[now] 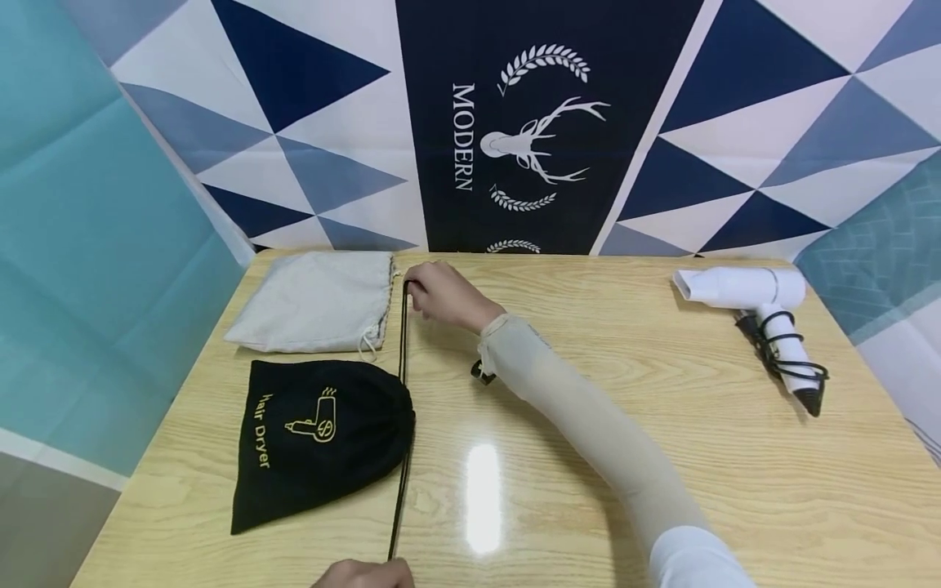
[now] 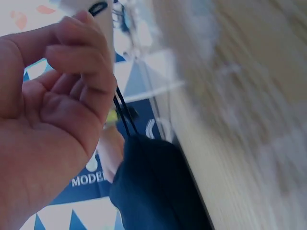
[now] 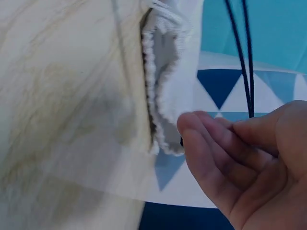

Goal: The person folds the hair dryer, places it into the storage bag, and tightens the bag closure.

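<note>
A black drawstring bag (image 1: 309, 482) marked "Hair Dryer" lies on the table's left side, its mouth gathered toward the right. My right hand (image 1: 447, 296) pinches the far end of its black drawstring (image 1: 403, 335) beside the white pouch. At the near edge of the head view, my left hand (image 1: 367, 574) grips the other end of the cord, partly cut off by the frame. Both cords run taut from the bag's mouth. In the left wrist view the bag (image 2: 153, 182) stands out beyond the curled fingers, and a cord loop pokes above them.
A white cloth pouch (image 1: 316, 298) with a drawstring lies behind the black bag. A white hair dryer (image 1: 742, 287), its black cable wound around the handle, lies at the far right of the wooden table (image 1: 588, 343). A patterned cloth hangs behind.
</note>
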{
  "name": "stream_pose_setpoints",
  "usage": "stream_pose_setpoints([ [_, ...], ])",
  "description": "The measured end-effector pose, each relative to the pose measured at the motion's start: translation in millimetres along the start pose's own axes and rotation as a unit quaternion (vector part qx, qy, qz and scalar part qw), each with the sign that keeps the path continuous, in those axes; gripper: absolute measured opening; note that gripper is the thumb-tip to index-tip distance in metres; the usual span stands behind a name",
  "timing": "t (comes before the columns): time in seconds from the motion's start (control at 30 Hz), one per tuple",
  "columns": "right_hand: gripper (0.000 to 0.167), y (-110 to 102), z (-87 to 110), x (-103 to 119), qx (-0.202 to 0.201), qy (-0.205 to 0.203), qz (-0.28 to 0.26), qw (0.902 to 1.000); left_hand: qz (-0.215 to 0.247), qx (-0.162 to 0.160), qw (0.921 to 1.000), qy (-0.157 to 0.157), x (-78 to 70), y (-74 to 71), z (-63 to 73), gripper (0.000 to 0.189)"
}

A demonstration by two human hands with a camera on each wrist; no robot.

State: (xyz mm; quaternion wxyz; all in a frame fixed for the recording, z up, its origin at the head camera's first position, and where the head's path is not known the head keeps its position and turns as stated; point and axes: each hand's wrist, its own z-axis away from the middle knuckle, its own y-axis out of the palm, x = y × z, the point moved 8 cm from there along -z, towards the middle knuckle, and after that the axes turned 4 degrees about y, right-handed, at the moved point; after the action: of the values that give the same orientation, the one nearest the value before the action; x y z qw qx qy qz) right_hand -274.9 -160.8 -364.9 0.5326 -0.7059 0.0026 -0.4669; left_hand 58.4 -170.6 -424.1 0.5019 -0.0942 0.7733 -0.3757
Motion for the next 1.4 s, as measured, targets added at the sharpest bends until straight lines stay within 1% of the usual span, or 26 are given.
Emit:
stream_pose_setpoints([
  [0.03, 0.028, -4, 4.0, 2, -0.010, -0.001, 0.005, 0.9999, 0.004, -0.005, 0.9998, -0.019, -3.9, -10.7, -6.5, 0.024],
  [0.07, 0.027, -6, 9.2, 6, -0.017, -0.003, 0.008, 0.9998, 0.007, -0.002, 0.9993, -0.038, -4.6, -18.2, -11.5, 0.022],
  [0.1, 0.026, -8, 15.0, 10, -0.021, -0.010, 0.015, 0.9996, 0.002, 0.009, 0.9984, -0.056, -3.3, -23.7, -15.4, 0.020],
  [0.13, 0.025, -8, 21.7, 16, -0.022, -0.018, 0.021, 0.9994, -0.010, 0.014, 0.9972, -0.073, -1.6, -28.2, -18.3, 0.021],
  [0.2, 0.022, -6, 37.1, 30, -0.021, -0.041, 0.041, 0.9981, -0.034, 0.015, 0.9930, -0.112, 2.8, -36.4, -22.1, 0.024],
  [0.27, 0.020, -1, 54.0, 49, -0.015, -0.072, 0.068, 0.9950, -0.065, 0.019, 0.9884, -0.136, 7.7, -41.2, -25.4, 0.024],
  [0.3, 0.020, 2, 62.2, 59, -0.011, -0.088, 0.085, 0.9925, -0.078, 0.023, 0.9863, -0.143, 10.1, -43.1, -26.8, 0.024],
  [0.37, 0.019, 10, 77.4, 79, 0.000, -0.117, 0.117, 0.9862, -0.103, 0.022, 0.9832, -0.149, 14.3, -46.2, -29.4, 0.022],
  [0.43, 0.020, 20, 89.9, 97, 0.019, -0.144, 0.143, 0.9790, -0.124, 0.032, 0.9790, -0.159, 20.2, -48.0, -30.4, 0.018],
  [0.53, 0.023, 38, 103.8, 120, 0.057, -0.175, 0.176, 0.9672, -0.136, 0.053, 0.9725, -0.182, 28.4, -48.4, -29.3, 0.012],
  [0.63, 0.029, 58, 115.0, 134, 0.095, -0.206, 0.208, 0.9515, -0.139, 0.069, 0.9692, -0.191, 30.5, -47.2, -28.4, 0.007],
  [0.7, 0.033, 68, 121.5, 139, 0.111, -0.226, 0.218, 0.9430, -0.140, 0.069, 0.9701, -0.185, 28.4, -46.6, -29.3, 0.004],
  [0.73, 0.036, 71, 124.5, 141, 0.115, -0.234, 0.219, 0.9402, -0.143, 0.065, 0.9713, -0.179, 26.7, -46.9, -30.0, 0.004],
  [0.77, 0.038, 73, 127.3, 142, 0.116, -0.242, 0.216, 0.9387, -0.147, 0.059, 0.9725, -0.171, 24.5, -47.5, -30.9, 0.004],
  [0.83, 0.042, 73, 132.1, 143, 0.112, -0.252, 0.206, 0.9389, -0.158, 0.048, 0.9744, -0.153, 19.7, -49.3, -32.5, 0.005],
  [0.97, 0.041, 62, 141.9, 142, 0.083, -0.262, 0.179, 0.9445, -0.176, 0.021, 0.9772, -0.116, 7.9, -53.4, -37.5, 0.007],
  [1.1, 0.036, 45, 153.5, 136, 0.051, -0.260, 0.174, 0.9484, -0.190, -0.003, 0.9791, -0.071, -6.5, -55.4, -47.0, 0.010],
  [1.2, 0.034, 33, 161.3, 129, 0.037, -0.242, 0.174, 0.9538, -0.197, -0.020, 0.9797, -0.031, -17.8, -56.9, -56.3, 0.013],
  [1.33, 0.032, 15, 170.0, 116, 0.024, -0.208, 0.159, 0.9647, -0.208, -0.041, 0.9768, 0.028, -33.0, -59.7, -70.3, 0.016],
  [1.4, 0.032, 6, 174.1, 108, 0.015, -0.190, 0.152, 0.9699, -0.212, -0.045, 0.9750, 0.051, -39.2, -60.2, -77.8, 0.017],
])
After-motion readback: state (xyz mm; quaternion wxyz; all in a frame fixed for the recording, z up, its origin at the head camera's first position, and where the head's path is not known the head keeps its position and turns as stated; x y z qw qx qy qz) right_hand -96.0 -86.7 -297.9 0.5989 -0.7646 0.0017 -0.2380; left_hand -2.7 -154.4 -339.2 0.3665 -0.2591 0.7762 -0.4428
